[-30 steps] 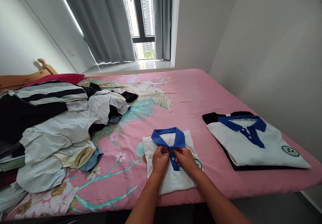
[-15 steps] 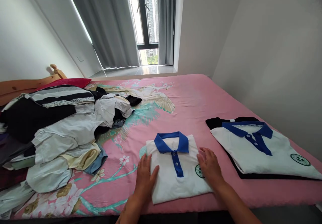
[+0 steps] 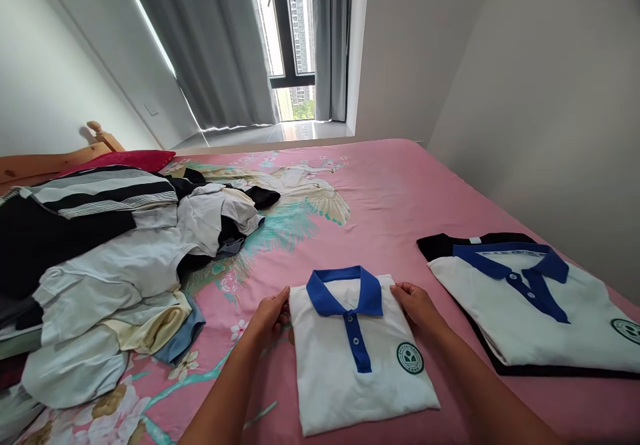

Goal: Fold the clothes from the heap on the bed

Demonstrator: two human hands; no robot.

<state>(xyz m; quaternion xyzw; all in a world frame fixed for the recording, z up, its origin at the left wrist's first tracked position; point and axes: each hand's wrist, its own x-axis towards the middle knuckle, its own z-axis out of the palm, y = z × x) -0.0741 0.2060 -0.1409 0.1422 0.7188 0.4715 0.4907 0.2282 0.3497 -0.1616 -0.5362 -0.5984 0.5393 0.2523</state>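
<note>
In front of me on the bed lies a folded white polo shirt with a blue collar, a blue button placket and a round green badge. My left hand pinches its upper left edge at the shoulder, fingers curled beneath. At the opposite shoulder, my right hand grips the edge between thumb and fingers. The collar faces away from me, and the shirt's front is face up and smooth.
A second folded white polo shirt rests on black clothing to the right. Heaped clothes cover the bed's left side, near a red pillow and a wooden headboard. Pink floral bedding stretches toward the curtained window.
Both hands have gone from lying flat along the shirt's sides to gripping its upper side edges. The view has shifted slightly, so the shirt appears nearer.
</note>
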